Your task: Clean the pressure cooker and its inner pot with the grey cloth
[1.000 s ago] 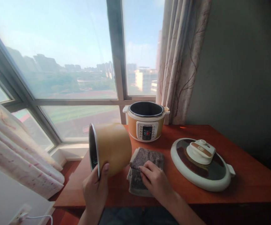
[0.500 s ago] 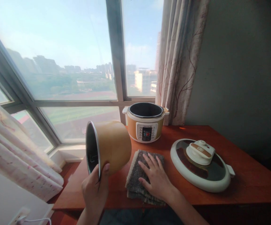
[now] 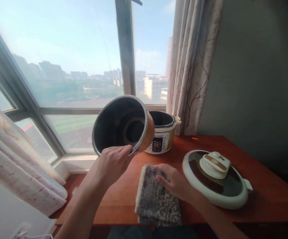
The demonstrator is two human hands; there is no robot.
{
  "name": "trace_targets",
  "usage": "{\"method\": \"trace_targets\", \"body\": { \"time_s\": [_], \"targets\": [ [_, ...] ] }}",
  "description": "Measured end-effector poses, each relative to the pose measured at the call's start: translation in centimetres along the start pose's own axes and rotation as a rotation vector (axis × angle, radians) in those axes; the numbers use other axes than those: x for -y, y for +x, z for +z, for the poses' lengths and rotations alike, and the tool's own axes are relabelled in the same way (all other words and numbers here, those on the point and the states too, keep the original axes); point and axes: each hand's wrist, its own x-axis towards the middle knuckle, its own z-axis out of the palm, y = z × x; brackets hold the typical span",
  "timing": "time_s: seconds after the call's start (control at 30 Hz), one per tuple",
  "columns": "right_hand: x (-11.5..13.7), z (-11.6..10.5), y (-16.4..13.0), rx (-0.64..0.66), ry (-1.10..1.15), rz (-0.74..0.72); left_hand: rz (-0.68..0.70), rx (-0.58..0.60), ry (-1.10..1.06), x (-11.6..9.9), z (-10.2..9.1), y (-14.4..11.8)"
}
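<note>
1. Daylight pours through the big window (image 3: 59,66) behind a reddish wooden table (image 3: 270,186), with a patterned curtain (image 3: 193,66) hanging at the window's right edge and a grey wall beyond it.
2. The person's left hand (image 3: 112,162) is raised above the table's left part, fingers curled around the near rim of the inner pot (image 3: 122,124), thumb lying along the edge.
3. That inner pot is held in the air and tipped on its side, its dark inside turned toward the viewer; only a sliver of its tan outer wall shows on the right.
4. It hangs in front of the cooker base (image 3: 161,132) and covers that base's left side.
5. The cooker base stands at the back of the table near the window frame, open at the top, with its control panel facing forward.
6. The person's right hand (image 3: 175,181) lies nearly flat, fingers spread only a little, on the upper right part of the folded towel (image 3: 156,199); it presses there without closing around anything.
7. The folded towel, grey and nubbly, rests on the table's front edge, below the raised pot.
8. Just to the right of that hand sits the cooker lid (image 3: 216,179), flat on the table, handle up, white rim around a dark centre.
9. A second curtain (image 3: 16,162) drapes at the lower left.
</note>
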Motion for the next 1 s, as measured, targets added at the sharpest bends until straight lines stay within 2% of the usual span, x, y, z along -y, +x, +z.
{"method": "trace_targets", "body": {
  "time_s": [0.07, 0.1, 0.17, 0.27, 0.4, 0.57, 0.7, 0.77, 0.8, 0.9, 0.93, 0.97, 1.0],
  "targets": [
    [2.0, -2.9, 2.2, -0.354, 0.253, 0.068, 0.085, 0.096, 0.020, 0.0, -0.5, 1.0],
    [3.2, -4.4, 3.4, -0.455, 0.352, 0.056, 0.112, 0.125, 0.032, -0.1, -0.8, 1.3],
    [5.6, -7.3, 5.8, -0.525, 0.438, 0.018, 0.150, 0.155, 0.054, -0.6, -1.3, 1.8],
    [8.2, -10.4, 9.0, -0.510, 0.457, -0.009, 0.226, 0.192, 0.069, -1.7, -2.1, 2.3],
    [9.0, -12.2, 11.5, -0.452, 0.440, 0.045, 0.347, 0.241, 0.050, -3.0, -2.3, 3.1],
    [8.7, -12.6, 10.9, -0.325, 0.547, 0.056, 0.426, 0.217, -0.009, -4.0, -2.2, 3.6],
    [8.8, -12.8, 10.0, -0.386, 0.658, 0.049, 0.407, 0.125, -0.154, -3.7, -3.6, 3.9],
    [8.9, -13.2, 9.8, -0.459, 0.677, 0.092, 0.339, 0.009, -0.279, -2.8, -4.4, 4.4],
    [9.0, -13.5, 9.8, -0.495, 0.678, 0.113, 0.254, -0.087, -0.319, -2.1, -4.6, 4.8],
    [9.2, -14.6, 10.2, -0.585, 0.662, 0.138, -0.182, -0.376, -0.299, 0.5, -4.6, 6.8],
    [9.1, -15.0, 10.5, -0.608, 0.656, 0.132, -0.325, -0.397, -0.297, 1.4, -4.3, 7.6],
    [9.0, -15.3, 11.0, -0.628, 0.650, 0.120, -0.418, -0.362, -0.355, 2.4, -3.9, 8.5],
    [8.9, -15.7, 11.6, -0.649, 0.642, 0.106, -0.479, -0.263, -0.481, 3.3, -3.4, 9.5]
  ]
}}
